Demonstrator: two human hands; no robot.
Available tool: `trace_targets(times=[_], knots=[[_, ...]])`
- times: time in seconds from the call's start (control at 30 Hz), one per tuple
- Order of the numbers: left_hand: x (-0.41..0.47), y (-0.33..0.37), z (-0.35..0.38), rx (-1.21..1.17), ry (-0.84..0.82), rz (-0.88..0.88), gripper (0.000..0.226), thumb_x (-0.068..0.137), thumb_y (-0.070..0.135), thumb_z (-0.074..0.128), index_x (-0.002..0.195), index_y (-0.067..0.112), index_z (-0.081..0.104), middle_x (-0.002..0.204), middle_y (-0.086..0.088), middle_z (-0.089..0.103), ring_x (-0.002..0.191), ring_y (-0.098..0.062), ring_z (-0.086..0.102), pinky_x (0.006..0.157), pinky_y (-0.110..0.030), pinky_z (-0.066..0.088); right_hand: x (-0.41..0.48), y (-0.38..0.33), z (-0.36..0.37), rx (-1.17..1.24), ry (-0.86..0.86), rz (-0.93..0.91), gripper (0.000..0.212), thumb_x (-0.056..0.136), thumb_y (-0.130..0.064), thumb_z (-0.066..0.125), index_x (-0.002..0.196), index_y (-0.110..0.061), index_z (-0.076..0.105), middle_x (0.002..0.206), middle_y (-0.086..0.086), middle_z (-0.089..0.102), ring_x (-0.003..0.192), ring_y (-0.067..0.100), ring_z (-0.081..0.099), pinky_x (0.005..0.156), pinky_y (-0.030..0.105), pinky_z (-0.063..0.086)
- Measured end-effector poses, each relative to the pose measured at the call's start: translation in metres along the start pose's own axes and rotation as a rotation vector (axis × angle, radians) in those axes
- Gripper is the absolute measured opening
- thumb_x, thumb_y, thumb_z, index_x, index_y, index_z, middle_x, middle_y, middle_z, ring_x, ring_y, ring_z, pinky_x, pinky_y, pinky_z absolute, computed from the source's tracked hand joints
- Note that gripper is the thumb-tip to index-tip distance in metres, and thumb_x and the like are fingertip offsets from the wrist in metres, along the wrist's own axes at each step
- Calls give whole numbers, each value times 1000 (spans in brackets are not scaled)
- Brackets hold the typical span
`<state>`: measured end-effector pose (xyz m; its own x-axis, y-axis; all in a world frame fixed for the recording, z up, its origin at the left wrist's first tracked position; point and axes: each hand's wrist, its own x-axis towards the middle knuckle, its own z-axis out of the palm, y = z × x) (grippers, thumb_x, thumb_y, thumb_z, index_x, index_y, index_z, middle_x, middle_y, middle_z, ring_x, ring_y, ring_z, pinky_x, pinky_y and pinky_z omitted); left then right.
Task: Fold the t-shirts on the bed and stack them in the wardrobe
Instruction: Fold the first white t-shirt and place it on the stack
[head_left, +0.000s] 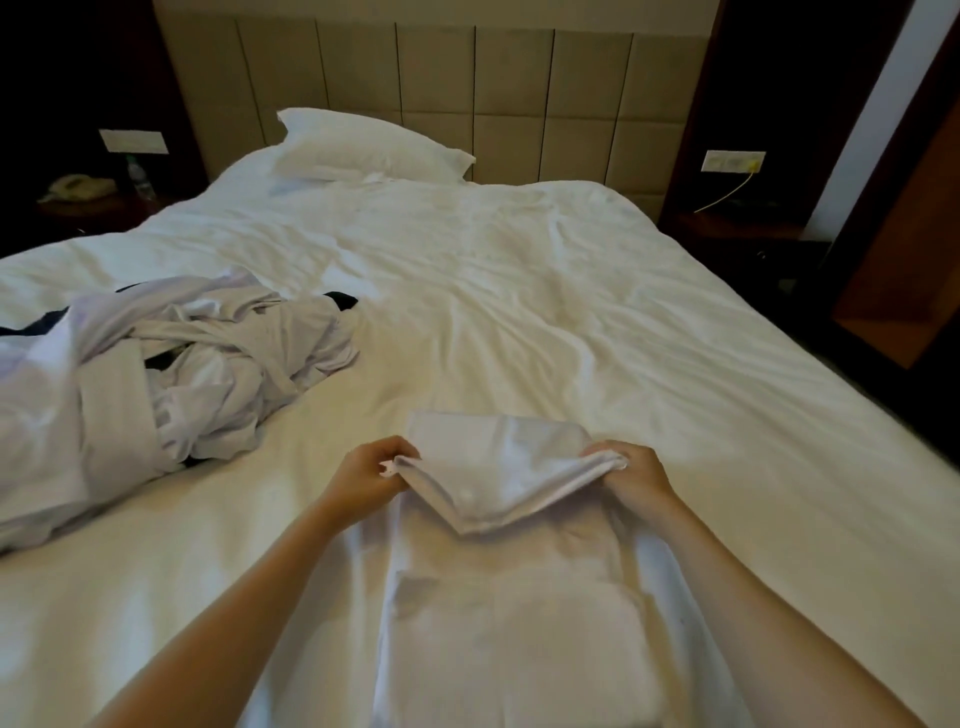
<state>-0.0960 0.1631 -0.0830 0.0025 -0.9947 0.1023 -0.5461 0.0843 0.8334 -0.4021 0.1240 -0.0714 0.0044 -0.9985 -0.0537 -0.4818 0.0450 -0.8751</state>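
A white t-shirt (498, 467) lies partly folded on the bed (597, 312) right in front of me. My left hand (371, 470) pinches its left corner and my right hand (636, 475) pinches its right corner, lifting the folded edge off the sheet. The lower part of the same white t-shirt (509, 623) stretches flat toward me between my forearms. A crumpled pile of white t-shirts (171, 364), with some dark fabric in it, sits on the left side of the bed.
A white pillow (363, 148) lies at the padded headboard (467, 78). Dark nightstands stand on both sides; the left one holds a phone (78, 188) and a bottle (139, 176). A brown wooden panel (904, 249) is at the right.
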Motion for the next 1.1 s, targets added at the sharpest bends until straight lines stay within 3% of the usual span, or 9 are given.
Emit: trace_targets(times=[0.13, 0.3, 0.4, 0.57, 0.67, 0.77, 0.87, 0.97, 1.1], knots=[[-13, -8, 10, 455, -76, 111, 36, 70, 17, 70, 106, 19, 63, 102, 2, 66, 98, -21, 60, 76, -19, 36, -12, 19, 4, -694, 31, -360, 26, 79, -8, 63, 103, -17, 70, 124, 6, 58, 111, 26, 57, 95, 29, 39], [-13, 1, 28, 852, -109, 501, 67, 42, 23, 86, 105, 25, 62, 94, 7, 69, 83, -15, 69, 74, -21, 48, -12, 14, 33, -1097, -20, -875, 50, 50, -20, 72, 96, -17, 53, 80, 2, 65, 67, 21, 64, 66, 30, 46], [-13, 15, 40, 774, -135, 394, 39, 77, 12, 67, 115, 14, 64, 108, -5, 67, 99, -25, 63, 83, -26, 44, -10, 5, 44, -1059, -42, -791, 41, 34, -10, 85, 69, -16, 65, 56, 0, 58, 44, 17, 56, 41, 19, 37], [-9, 14, 35, 510, 44, 347, 28, 82, 19, 56, 106, 11, 68, 100, -7, 69, 91, -28, 64, 74, -28, 44, -7, -7, 34, -659, 41, -497, 37, 85, -1, 51, 119, -12, 60, 119, 5, 63, 109, 26, 57, 84, 32, 43], [-13, 10, 36, 478, -10, 346, 29, 80, 25, 58, 104, 12, 69, 97, -4, 70, 87, -26, 65, 72, -25, 43, -14, 2, 30, -652, -7, -506, 42, 83, 6, 47, 120, -11, 59, 120, 4, 62, 110, 25, 55, 85, 31, 41], [-18, 10, 36, 453, -26, 326, 47, 76, 39, 42, 105, 13, 68, 97, -3, 68, 88, -23, 63, 73, -24, 43, -19, 8, 35, -660, -7, -647, 41, 66, 13, 59, 101, -6, 66, 96, 8, 68, 87, 29, 66, 63, 31, 48], [-21, 11, 35, 581, -262, 275, 36, 79, 35, 56, 112, 21, 65, 109, 5, 61, 98, -13, 57, 82, -19, 41, -23, 12, 37, -881, -125, -733, 36, 77, 0, 54, 110, -12, 62, 105, 2, 63, 96, 23, 62, 70, 26, 45], [-20, 11, 32, 435, -411, 161, 31, 77, 35, 61, 107, 26, 65, 107, 6, 60, 93, -9, 56, 81, -13, 41, -24, 12, 33, -927, -281, -560, 34, 87, -18, 48, 119, -19, 56, 119, -4, 56, 110, 17, 52, 83, 26, 38], [-7, 18, 27, 7, -55, -21, 15, 81, 40, 60, 92, 31, 65, 98, 9, 65, 86, -11, 56, 81, -20, 43, -11, -6, 30, -383, -440, -144, 38, 79, -34, 39, 96, -18, 69, 102, -4, 63, 94, 14, 54, 87, 31, 43]])
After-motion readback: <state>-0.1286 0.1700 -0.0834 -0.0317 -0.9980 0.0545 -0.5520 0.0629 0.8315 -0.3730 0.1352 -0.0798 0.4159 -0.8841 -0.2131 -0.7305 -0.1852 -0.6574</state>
